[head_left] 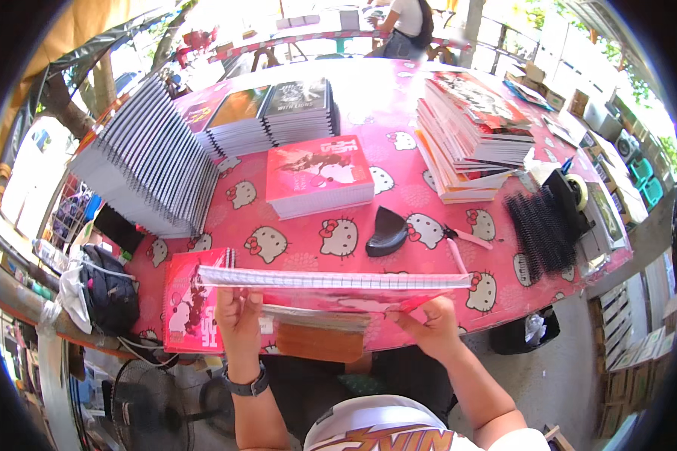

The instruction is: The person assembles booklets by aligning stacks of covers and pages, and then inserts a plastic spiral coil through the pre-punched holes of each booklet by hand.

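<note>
A red-covered book block (pixel 331 281) is held up on edge in front of me, its white page edge with a row of holes or coil on top. My left hand (pixel 239 312) is closed on its left end, fingers behind and thumb in front. At the other end my right hand (pixel 431 331) pinches the red cover between thumb and fingers. Below the book, a brown wooden block (pixel 320 342) lies at the table's near edge. Left of my left hand is a red spiral-bound notebook (pixel 195 301). Beyond the held book lie a black curved piece (pixel 386 231) and pink-handled pliers (pixel 459 244).
A pile of red books (pixel 320 177) sits mid-table. Tall coil-bound stacks (pixel 143 158) rise at the left, loose booklets (pixel 474 135) at the right. Black plastic coils (pixel 538 233) lie near the right edge. Another person (pixel 410 30) stands far off. A fan (pixel 147 406) is below left.
</note>
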Motion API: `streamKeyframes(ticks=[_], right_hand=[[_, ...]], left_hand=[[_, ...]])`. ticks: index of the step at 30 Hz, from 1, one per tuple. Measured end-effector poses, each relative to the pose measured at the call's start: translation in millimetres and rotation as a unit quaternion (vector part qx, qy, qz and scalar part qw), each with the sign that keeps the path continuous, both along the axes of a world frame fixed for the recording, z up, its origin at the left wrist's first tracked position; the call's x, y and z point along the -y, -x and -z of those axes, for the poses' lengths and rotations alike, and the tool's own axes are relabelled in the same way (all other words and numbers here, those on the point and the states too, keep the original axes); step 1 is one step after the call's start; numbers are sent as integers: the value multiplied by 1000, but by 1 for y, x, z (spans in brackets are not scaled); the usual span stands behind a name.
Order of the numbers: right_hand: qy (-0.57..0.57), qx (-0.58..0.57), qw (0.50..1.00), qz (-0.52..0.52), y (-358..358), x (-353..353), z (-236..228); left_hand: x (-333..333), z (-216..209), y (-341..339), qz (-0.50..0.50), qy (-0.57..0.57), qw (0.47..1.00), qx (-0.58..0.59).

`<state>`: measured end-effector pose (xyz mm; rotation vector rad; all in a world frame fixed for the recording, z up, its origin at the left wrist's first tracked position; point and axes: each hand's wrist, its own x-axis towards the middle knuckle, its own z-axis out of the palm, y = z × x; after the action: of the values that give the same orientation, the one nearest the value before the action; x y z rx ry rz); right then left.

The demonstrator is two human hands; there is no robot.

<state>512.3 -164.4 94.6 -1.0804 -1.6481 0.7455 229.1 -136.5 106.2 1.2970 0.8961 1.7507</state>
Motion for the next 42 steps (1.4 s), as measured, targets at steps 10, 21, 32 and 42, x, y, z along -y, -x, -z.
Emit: streamKeyframes(ticks=[10,21,32,42], right_hand=[[29,132,991,26,-63,-34,-3],[-2,441,757,481,-264,-93,45],[-91,340,812,466,-249,-73,-5],[13,325,849,417,-252,-107,-4]], left_hand=[[2,43,16,-57,83,994,39],[-19,15,-21,-110,62,979,159],[6,-41,-26,-264,-39,948,-172],[28,-39,-97,-71,-103,834,-538]])
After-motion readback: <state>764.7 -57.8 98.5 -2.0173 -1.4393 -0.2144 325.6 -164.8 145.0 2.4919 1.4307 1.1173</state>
